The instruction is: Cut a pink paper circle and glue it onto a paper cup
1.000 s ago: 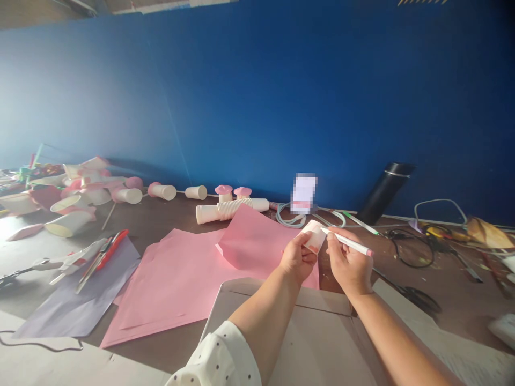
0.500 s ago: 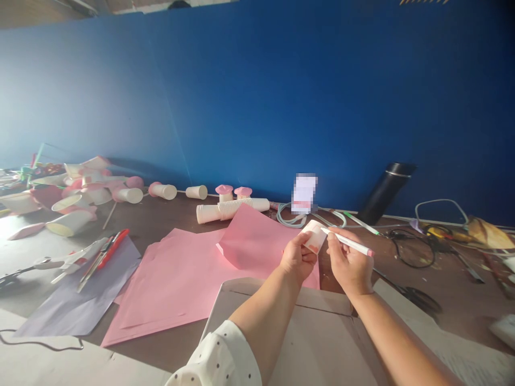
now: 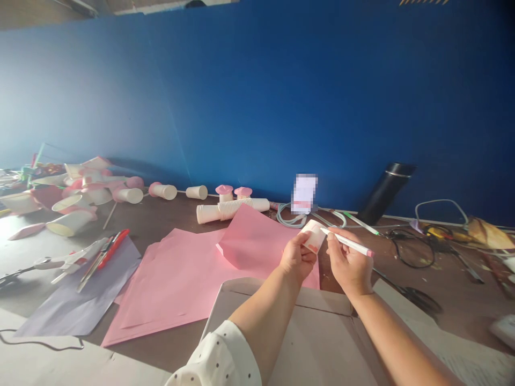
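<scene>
A small white paper cup (image 3: 316,231) with reddish-pink marks near its lower end is tilted in my left hand (image 3: 300,254), the fingers wrapped round it. My right hand (image 3: 351,262) grips a white marker (image 3: 350,242) with a pink end. The marker's tip is at the cup's right side; whether it touches cannot be made out. Pink paper sheets (image 3: 173,279) lie to the left of my hands, one corner curling up. Beyond them rests a stack of nested paper cups (image 3: 233,209) on its side.
Two cups with pink tops (image 3: 224,191) stand by the blue partition (image 3: 257,107). A black bottle (image 3: 386,193) leans at the right, near cables and a green-ended marker (image 3: 361,223). White cups and pink pieces crowd the left, with a red-handled cutter (image 3: 113,249) and glue gun (image 3: 82,257).
The cup has turned very slightly in my left hand, and its reddish marks show more clearly. My right hand and the marker stay nearly where they were.
</scene>
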`<state>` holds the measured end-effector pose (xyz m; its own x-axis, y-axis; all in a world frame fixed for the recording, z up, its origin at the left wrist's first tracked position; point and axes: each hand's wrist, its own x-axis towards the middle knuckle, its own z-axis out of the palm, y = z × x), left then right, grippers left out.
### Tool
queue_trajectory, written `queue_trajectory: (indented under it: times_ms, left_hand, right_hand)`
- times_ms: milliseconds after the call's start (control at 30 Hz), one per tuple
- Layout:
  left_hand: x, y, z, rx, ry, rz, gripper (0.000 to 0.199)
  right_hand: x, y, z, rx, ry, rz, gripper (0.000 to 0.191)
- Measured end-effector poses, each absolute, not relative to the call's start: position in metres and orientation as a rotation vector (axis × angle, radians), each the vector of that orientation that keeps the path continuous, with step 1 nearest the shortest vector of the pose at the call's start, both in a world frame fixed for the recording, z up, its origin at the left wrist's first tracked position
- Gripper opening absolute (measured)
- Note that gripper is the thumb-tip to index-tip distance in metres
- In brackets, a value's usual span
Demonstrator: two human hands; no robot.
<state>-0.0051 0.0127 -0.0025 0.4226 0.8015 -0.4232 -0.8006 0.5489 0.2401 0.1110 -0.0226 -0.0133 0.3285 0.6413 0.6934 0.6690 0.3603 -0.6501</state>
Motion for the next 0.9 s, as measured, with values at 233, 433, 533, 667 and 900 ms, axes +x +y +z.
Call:
queue_trajectory:
  times_ms: [233,433,533,667,900]
  left_hand:
    - [-0.0056,0.0133,-0.0039,-0.001,0.537,1.003,0.031]
    - [-0.0060,0.0136,-0.0025,-0.015,0.538,1.008,0.030]
    - [-0.0062,0.0138,-0.0026,-0.009,0.535,1.004,0.030]
    - [-0.0060,0.0139,-0.0037,-0.007,0.532,1.009,0.030]
    - [-0.0059,0.0144,-0.0036,-0.018,0.534,1.022,0.029]
  right_hand:
    - [0.1106,-0.0227,-0.0125,-1.330,-1.348,-0.027,0.027]
    - [0.1098,-0.0240,-0.0114,-1.328,-1.349,-0.019,0.027]
    - [0.1098,-0.0235,-0.0110,-1.334,-1.344,-0.026,0.027]
    - [0.1107,-0.0226,-0.0116,-1.332,-1.351,-0.034,0.027]
    - [0.1108,-0.0228,-0.0133,-1.339,-1.344,-0.027,0.027]
